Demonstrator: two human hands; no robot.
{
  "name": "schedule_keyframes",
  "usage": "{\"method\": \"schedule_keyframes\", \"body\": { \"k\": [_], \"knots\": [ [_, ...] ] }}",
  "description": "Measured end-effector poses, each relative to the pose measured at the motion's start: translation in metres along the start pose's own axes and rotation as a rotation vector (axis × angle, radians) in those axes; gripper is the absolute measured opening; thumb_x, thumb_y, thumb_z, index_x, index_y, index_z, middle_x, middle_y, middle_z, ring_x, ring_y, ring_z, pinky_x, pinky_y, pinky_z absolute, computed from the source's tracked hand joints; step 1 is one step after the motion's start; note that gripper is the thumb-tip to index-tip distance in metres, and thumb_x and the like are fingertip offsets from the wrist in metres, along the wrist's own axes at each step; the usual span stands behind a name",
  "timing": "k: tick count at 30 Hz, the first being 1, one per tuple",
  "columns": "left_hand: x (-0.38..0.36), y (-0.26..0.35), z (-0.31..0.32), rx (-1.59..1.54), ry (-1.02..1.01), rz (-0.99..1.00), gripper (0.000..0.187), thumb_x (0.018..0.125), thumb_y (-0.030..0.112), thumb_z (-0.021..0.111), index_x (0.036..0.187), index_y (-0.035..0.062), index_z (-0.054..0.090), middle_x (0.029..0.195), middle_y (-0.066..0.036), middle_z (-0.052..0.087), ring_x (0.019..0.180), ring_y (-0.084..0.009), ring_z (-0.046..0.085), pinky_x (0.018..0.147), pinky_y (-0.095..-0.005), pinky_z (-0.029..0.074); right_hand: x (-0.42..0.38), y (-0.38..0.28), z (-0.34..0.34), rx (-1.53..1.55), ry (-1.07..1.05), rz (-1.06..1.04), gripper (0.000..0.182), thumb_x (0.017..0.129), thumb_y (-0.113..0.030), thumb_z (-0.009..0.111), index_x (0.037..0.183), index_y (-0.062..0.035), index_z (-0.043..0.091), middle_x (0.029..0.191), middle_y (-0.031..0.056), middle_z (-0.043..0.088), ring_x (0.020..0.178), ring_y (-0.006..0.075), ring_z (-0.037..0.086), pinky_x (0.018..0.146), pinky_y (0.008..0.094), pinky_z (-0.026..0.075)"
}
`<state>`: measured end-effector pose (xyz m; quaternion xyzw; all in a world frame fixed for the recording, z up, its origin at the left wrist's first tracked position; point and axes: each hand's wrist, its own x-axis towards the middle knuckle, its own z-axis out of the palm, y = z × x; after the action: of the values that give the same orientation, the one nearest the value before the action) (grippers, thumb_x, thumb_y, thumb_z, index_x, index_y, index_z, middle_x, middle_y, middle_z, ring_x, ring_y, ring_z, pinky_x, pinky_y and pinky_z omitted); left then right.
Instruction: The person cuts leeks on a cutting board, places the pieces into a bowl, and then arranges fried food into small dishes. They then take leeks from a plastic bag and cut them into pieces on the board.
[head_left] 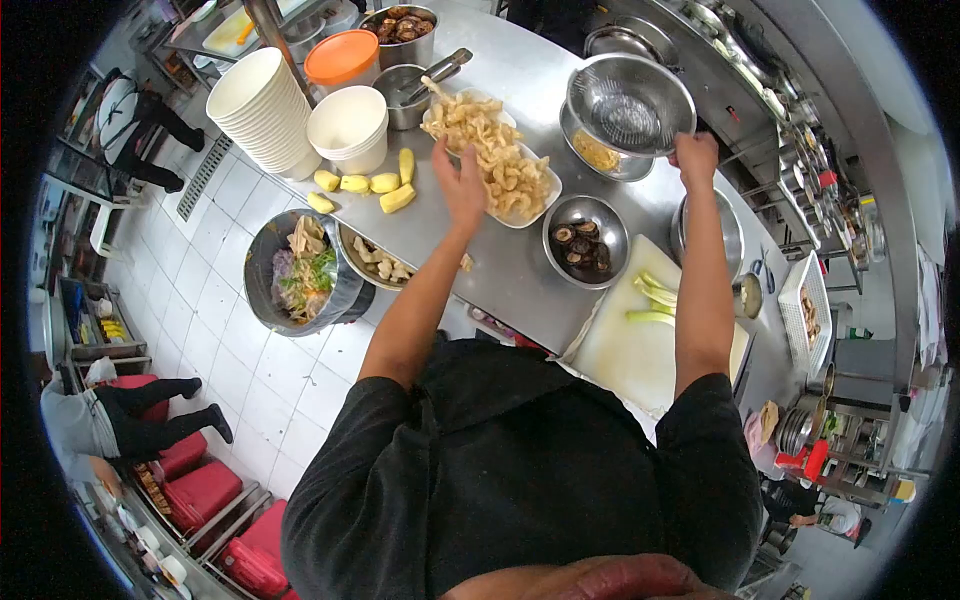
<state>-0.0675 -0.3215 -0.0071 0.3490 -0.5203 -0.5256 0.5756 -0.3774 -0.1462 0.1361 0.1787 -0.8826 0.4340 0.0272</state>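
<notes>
My right hand [697,158] grips the rim of a metal colander [630,104], tilted above a metal bowl [622,169] that holds something yellow. My left hand [461,186] has its fingers apart at the left edge of a white tray [545,203] heaped with pale, puffy food pieces [505,160]; whether it touches them cannot be made out. A bowl of dark mushrooms [584,248] sits between my arms. Green-white stalks [655,298] lie on a white cutting board [622,345]. Several peeled yellow pieces [397,198] lie left of my left hand.
Stacked white tubs [262,112], an orange-lidded tub [342,58] and a metal pot with tongs [404,98] stand at the back left. A waste bin [300,275] is below the counter's left edge. Two people are at the far left. A white basket [806,312] is at right.
</notes>
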Motion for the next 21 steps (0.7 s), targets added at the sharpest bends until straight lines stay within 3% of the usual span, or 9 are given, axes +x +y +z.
{"method": "schedule_keyframes", "body": {
  "k": [2, 5, 6, 10, 11, 12, 14, 18, 21],
  "knots": [
    [0.010, 0.005, -0.008, 0.163, -0.048, 0.100, 0.049, 0.095, 0.027, 0.059, 0.132, -0.0025, 0.048, 0.135, -0.022, 0.047, 0.127, -0.0369, 0.042, 0.110, -0.0418, 0.030, 0.022, 0.056, 0.002, 0.266, -0.211, 0.272, 0.031, 0.079, -0.021, 0.066, 0.084, 0.0082, 0.059, 0.071, 0.0205, 0.066, 0.065, 0.0245, 0.070, 0.059, 0.0363, 0.055],
    [0.032, 0.012, -0.016, 0.397, -0.158, 0.229, 0.039, 0.093, 0.029, 0.060, 0.119, -0.0005, 0.060, 0.123, -0.021, 0.058, 0.119, -0.0366, 0.049, 0.103, -0.0417, 0.036, 0.006, 0.074, 0.001, 0.213, -0.145, 0.308, 0.037, 0.081, -0.026, 0.068, 0.090, 0.0087, 0.063, 0.079, 0.0213, 0.069, 0.071, 0.0280, 0.071, 0.065, 0.0378, 0.055],
    [0.042, 0.013, -0.017, 0.474, -0.196, 0.270, 0.037, 0.092, 0.030, 0.060, 0.114, -0.0001, 0.065, 0.118, -0.020, 0.062, 0.116, -0.0364, 0.052, 0.100, -0.0415, 0.039, 0.006, 0.077, 0.000, -0.468, 0.023, 0.010, 0.038, 0.081, -0.029, 0.071, 0.098, 0.0048, 0.068, 0.096, 0.0212, 0.070, 0.084, 0.0364, 0.069, 0.081, 0.0421, 0.054],
    [0.075, 0.025, -0.023, 0.423, -0.339, 0.098, 0.034, 0.087, 0.032, 0.064, 0.096, -0.0003, 0.072, 0.085, -0.019, 0.070, 0.081, -0.0298, 0.068, 0.077, -0.0387, 0.051, -0.065, -0.001, 0.007, -0.285, 0.023, -0.263, 0.035, 0.083, -0.029, 0.070, 0.106, -0.0034, 0.071, 0.098, 0.0171, 0.072, 0.090, 0.0321, 0.070, 0.082, 0.0407, 0.053],
    [0.081, 0.031, -0.025, 0.486, -0.355, 0.047, 0.035, 0.086, 0.032, 0.065, 0.095, -0.0002, 0.072, 0.084, -0.018, 0.070, 0.079, -0.0286, 0.068, 0.075, -0.0381, 0.052, -0.073, -0.003, 0.019, -0.283, -0.090, -0.353, 0.035, 0.082, -0.028, 0.072, 0.107, -0.0046, 0.071, 0.098, 0.0179, 0.072, 0.085, 0.0295, 0.071, 0.079, 0.0372, 0.054],
    [0.087, 0.037, -0.027, 0.547, -0.372, 0.000, 0.035, 0.086, 0.033, 0.066, 0.095, -0.0001, 0.072, 0.082, -0.018, 0.070, 0.078, -0.0274, 0.068, 0.073, -0.0375, 0.052, -0.108, -0.039, 0.023, -0.046, -0.260, -0.177, 0.029, 0.083, -0.023, 0.071, 0.104, -0.0040, 0.072, 0.094, 0.0164, 0.073, 0.083, 0.0282, 0.071, 0.077, 0.0352, 0.055],
    [0.097, 0.039, -0.033, 0.630, -0.415, -0.078, 0.033, 0.082, 0.031, 0.070, 0.094, 0.0001, 0.072, 0.082, -0.016, 0.071, 0.077, -0.0248, 0.069, 0.070, -0.0360, 0.053, -0.137, -0.057, 0.048, -0.156, -0.293, -0.474, 0.027, 0.083, -0.023, 0.070, 0.101, -0.0040, 0.073, 0.093, 0.0154, 0.073, 0.082, 0.0279, 0.071, 0.076, 0.0350, 0.055],
    [0.105, 0.024, -0.040, 0.572, -0.522, 0.050, 0.027, 0.078, 0.019, 0.073, 0.100, 0.0034, 0.072, 0.095, -0.016, 0.071, 0.081, -0.0256, 0.068, 0.075, -0.0361, 0.053, -0.133, -0.095, 0.114, -0.186, -0.534, -0.542, 0.033, 0.081, -0.028, 0.070, 0.104, -0.0043, 0.073, 0.098, 0.0168, 0.073, 0.089, 0.0267, 0.071, 0.080, 0.0362, 0.054],
    [0.109, 0.013, -0.045, 0.640, -0.622, 0.261, 0.031, 0.076, 0.013, 0.074, 0.106, 0.0063, 0.070, 0.106, -0.017, 0.068, 0.086, -0.0279, 0.067, 0.080, -0.0374, 0.053, -0.115, -0.129, 0.152, -0.402, -0.678, -0.324, 0.045, 0.079, -0.035, 0.073, 0.108, -0.0003, 0.071, 0.098, 0.0187, 0.072, 0.091, 0.0288, 0.070, 0.082, 0.0373, 0.054]
  ]
}}
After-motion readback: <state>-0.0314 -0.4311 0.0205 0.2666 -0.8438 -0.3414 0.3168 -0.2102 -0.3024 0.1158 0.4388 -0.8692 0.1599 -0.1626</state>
